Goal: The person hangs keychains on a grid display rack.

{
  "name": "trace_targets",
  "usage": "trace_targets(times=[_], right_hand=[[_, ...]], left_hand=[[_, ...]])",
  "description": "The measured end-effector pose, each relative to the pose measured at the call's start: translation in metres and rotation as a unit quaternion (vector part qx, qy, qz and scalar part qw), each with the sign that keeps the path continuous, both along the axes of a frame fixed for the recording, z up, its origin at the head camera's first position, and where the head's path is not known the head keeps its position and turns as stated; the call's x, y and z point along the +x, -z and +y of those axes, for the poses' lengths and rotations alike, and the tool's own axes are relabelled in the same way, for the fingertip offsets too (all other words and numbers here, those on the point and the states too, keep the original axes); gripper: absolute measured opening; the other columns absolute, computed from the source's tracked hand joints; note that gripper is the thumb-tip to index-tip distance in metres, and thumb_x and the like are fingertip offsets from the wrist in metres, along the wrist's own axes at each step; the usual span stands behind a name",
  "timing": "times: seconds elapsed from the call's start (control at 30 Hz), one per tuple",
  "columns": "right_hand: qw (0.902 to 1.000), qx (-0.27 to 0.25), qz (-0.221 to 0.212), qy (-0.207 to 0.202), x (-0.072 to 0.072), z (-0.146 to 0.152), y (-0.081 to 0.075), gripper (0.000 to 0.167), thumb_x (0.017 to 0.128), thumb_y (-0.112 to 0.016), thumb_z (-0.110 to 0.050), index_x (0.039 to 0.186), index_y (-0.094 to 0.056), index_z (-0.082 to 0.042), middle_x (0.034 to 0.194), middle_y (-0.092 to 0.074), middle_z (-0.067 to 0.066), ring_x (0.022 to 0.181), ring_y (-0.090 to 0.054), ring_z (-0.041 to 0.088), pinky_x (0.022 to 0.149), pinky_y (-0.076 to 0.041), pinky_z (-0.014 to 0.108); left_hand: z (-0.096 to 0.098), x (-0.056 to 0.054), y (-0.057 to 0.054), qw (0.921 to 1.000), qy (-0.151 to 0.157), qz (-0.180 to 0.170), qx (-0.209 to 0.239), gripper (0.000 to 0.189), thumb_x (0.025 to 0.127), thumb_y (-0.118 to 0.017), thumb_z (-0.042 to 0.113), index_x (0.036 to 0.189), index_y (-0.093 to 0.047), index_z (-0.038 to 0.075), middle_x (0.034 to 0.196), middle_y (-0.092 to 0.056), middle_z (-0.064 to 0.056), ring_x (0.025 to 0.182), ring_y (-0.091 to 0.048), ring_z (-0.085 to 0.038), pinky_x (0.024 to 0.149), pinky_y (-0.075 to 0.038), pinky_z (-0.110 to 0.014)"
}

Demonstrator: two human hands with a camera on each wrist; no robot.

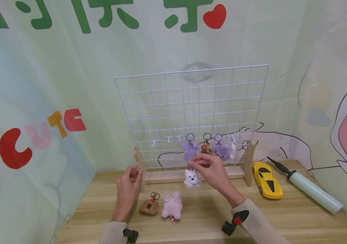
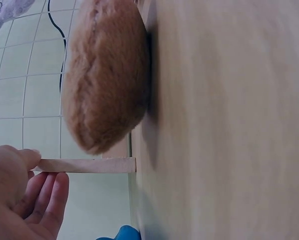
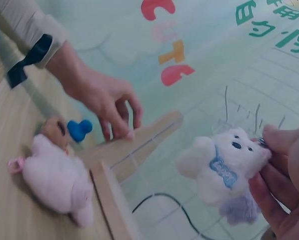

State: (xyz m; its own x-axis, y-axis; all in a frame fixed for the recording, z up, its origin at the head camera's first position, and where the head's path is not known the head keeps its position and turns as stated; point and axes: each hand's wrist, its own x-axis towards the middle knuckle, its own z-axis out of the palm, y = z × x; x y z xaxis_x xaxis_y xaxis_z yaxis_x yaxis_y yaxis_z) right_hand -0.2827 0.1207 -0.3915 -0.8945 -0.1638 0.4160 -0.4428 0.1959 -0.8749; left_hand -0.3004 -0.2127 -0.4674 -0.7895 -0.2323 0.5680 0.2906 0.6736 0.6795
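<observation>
My right hand (image 1: 214, 171) pinches the ring end of a white plush keychain (image 1: 192, 179), which hangs in front of the wire grid rack (image 1: 191, 112). In the right wrist view this white plush animal (image 3: 224, 162) wears a blue bow. My left hand (image 1: 127, 189) grips the rack's left wooden post (image 2: 89, 165) between thumb and fingers. Hanging on the rack are a purple plush keychain (image 1: 189, 149), a brown one (image 1: 207, 149) partly hidden by my right hand, another purple one (image 1: 222, 151) and a white one (image 1: 232, 152).
Nearest me on the wooden table (image 1: 210, 217) lie a brown plush keychain (image 1: 149, 207) and a pink one (image 1: 172, 206). Bare hooks (image 1: 154, 140) hang on the rack's left. A yellow toy car (image 1: 267, 179) and a hand pump (image 1: 315, 191) are at the right. A blue object (image 3: 79, 130) shows behind.
</observation>
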Motion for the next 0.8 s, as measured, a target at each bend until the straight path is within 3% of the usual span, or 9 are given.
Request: trace_targets(times=[0.2,0.47,0.8], right_hand=[[0.9984,-0.042,0.018,0.034,-0.003,-0.017,-0.014,0.018,0.096,-0.085,-0.033,0.102,-0.082,-0.017,0.095,-0.085,0.0,0.089,-0.081,0.016,0.078,-0.066,0.025],[0.996,-0.056,0.061,0.034,-0.01,-0.031,-0.024,0.014,0.102,-0.079,-0.023,0.109,-0.081,-0.011,0.098,-0.086,0.004,0.092,-0.081,0.017,0.077,-0.065,0.021],[0.9939,-0.062,0.058,0.071,-0.014,-0.041,-0.039,0.019,0.101,-0.08,-0.031,0.111,-0.083,-0.016,0.101,-0.086,0.0,0.095,-0.082,0.016,0.077,-0.066,0.02]], left_hand=[[0.0,0.0,0.0,1.0,0.0,-0.006,0.0,0.022,0.101,-0.078,0.009,0.119,-0.073,-0.003,0.106,-0.081,-0.025,0.094,-0.082,-0.039,0.081,-0.07,-0.05],[0.0,-0.001,0.001,1.0,0.003,-0.007,0.002,0.022,0.101,-0.078,0.009,0.118,-0.072,-0.003,0.107,-0.081,-0.025,0.094,-0.082,-0.038,0.08,-0.07,-0.049],[0.0,-0.001,0.001,1.0,-0.003,-0.001,-0.006,0.021,0.1,-0.079,0.009,0.117,-0.072,-0.003,0.106,-0.081,-0.025,0.093,-0.082,-0.038,0.08,-0.07,-0.049]])
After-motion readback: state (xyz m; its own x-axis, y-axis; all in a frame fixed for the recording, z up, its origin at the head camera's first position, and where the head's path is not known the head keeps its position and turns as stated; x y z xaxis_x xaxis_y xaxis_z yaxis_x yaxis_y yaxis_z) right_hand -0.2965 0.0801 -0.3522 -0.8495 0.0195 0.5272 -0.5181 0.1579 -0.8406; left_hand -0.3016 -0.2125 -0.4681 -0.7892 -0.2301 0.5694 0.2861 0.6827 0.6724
